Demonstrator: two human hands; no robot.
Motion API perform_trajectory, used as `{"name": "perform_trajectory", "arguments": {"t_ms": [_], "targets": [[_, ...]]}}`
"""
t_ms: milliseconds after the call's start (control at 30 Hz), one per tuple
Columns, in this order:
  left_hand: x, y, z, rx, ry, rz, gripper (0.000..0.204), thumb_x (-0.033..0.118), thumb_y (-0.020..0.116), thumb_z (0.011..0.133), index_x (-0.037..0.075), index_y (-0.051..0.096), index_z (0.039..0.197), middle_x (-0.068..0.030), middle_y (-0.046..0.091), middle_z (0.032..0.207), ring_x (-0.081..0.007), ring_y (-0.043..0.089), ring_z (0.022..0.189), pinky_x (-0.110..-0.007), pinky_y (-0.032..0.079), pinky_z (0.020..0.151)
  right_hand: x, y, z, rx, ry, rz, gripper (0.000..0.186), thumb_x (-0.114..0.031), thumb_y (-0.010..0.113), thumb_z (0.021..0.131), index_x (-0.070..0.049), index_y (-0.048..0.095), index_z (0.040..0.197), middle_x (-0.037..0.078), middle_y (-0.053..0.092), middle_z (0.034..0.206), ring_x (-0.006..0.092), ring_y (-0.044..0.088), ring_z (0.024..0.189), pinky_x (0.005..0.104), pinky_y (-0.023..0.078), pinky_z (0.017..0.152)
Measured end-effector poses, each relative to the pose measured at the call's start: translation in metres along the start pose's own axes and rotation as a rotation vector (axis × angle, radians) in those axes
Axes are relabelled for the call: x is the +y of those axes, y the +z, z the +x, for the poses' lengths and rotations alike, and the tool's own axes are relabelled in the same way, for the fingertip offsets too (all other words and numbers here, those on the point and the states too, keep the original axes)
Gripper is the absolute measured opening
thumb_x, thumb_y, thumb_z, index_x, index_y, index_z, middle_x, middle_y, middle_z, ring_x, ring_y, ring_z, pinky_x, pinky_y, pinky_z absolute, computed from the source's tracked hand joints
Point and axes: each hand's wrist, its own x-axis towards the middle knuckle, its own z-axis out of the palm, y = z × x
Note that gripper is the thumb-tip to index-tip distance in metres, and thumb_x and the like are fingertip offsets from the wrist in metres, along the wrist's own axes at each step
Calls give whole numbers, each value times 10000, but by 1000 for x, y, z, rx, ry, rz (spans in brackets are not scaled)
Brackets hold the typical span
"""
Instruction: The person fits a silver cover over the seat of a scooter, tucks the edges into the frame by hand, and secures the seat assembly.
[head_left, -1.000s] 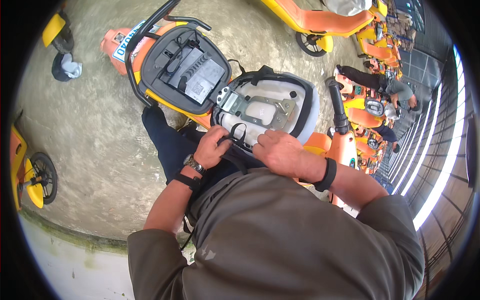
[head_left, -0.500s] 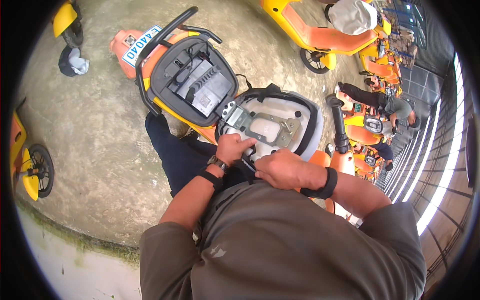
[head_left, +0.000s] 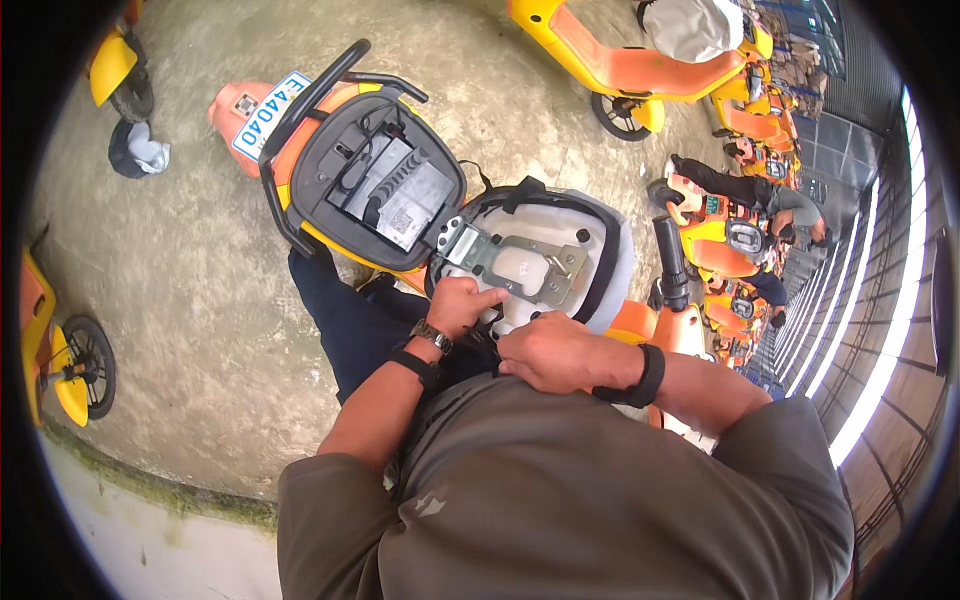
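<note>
White-lined scooter seat (head_left: 548,222) lies open, left hand (head_left: 464,306) and right hand (head_left: 553,351) curled at its edge, their grip impossible to tell.

we have our left hand (head_left: 463,307) and right hand (head_left: 555,352) at the near edge of the upturned seat (head_left: 553,222).

A mottled concrete floor (head_left: 190,330) meets a pale, green-stained wall (head_left: 180,540).

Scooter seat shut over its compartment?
No: the seat is flipped open with its pale underside up, leaving the grey handled box exposed in the compartment.
</note>
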Motion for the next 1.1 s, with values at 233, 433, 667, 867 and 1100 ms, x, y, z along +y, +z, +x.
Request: {"name": "perform_trajectory", "arguments": {"t_ms": [233, 433, 667, 867, 1100], "targets": [[-6, -3, 7, 20, 121, 145, 569, 394, 798, 692, 3, 470, 441, -88, 416, 406, -129, 323, 383, -345, 302, 379, -7, -6, 8, 94, -52, 44, 208, -242, 594, 847, -51, 562, 773, 154, 614, 717, 386, 600, 729, 483, 460, 650], [17, -9, 3, -142, 45, 509, 457, 415, 784, 688, 34, 555, 583, -121, 548, 540, -250, 521, 499, -380, 423, 493, 13, 15, 2, 143, -10, 11, 196, -250, 605, 836, -54, 597, 831, 142, 640, 804, 360, 625, 791, 458, 486, 687], [110, -25, 30, -297, 187, 384, 217, 213, 644, 871, -1, 636, 905, -44, 648, 772, -79, 571, 672, -253, 448, 549, 6, 39, -12, 918, -212, 322, 180, -219, 637, 789, -59, 554, 782, 104, 566, 731, 322, 590, 759, 434, 469, 678], [182, 29, 29, -576, -197, 369, 384, 364, 560, 935, -14, 608, 988, -46, 621, 743, -104, 599, 633, -222, 458, 535, 5, 79, -52, 995, 23, 906, 280, -272, 646, 816, -36, 581, 680, 140, 593, 642, 322, 579, 597, 409, 446, 567], [199, 70, 21, -217, -318, 90, 195, 232, 551, 951, 55, 516, 878, -62, 610, 852, -151, 607, 708, -307, 516, 604, 4, 137, -40, 1411, 465, 1361, 340, -325, 629, 861, -21, 500, 779, 126, 548, 650, 281, 594, 640, 397, 465, 612]]}}
